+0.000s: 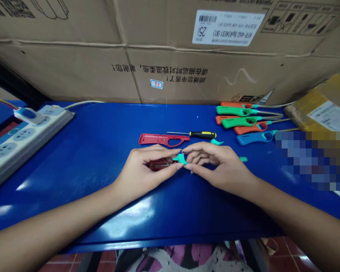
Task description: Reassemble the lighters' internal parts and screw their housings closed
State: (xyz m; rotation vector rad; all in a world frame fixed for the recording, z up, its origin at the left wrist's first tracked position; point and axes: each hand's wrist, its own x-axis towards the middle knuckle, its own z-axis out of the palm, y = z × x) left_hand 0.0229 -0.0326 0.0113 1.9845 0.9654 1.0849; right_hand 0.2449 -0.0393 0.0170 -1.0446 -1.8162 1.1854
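Note:
My left hand [151, 162] is closed, thumb and index finger pinching a teal lighter trigger [181, 158]. My right hand [218, 162] meets it from the other side, its thumb and fingertips closed at the trigger's right edge. A dark red translucent lighter tank [160, 164] shows under my left palm; what carries it is mostly hidden. Just beyond my fingers lies an opened red lighter shell half [164, 140]. Behind it rests a screwdriver [204, 134] with a black and yellow handle. Near my right knuckles are a small teal piece [217, 142] and another teal tip [243, 159].
Several long-nosed lighters [240, 121] lie at the back right, beside a taped parcel [325, 109]. A white power strip [25, 138] with a plug runs along the left. A large cardboard box [158, 56] walls off the back of the blue table [102, 124].

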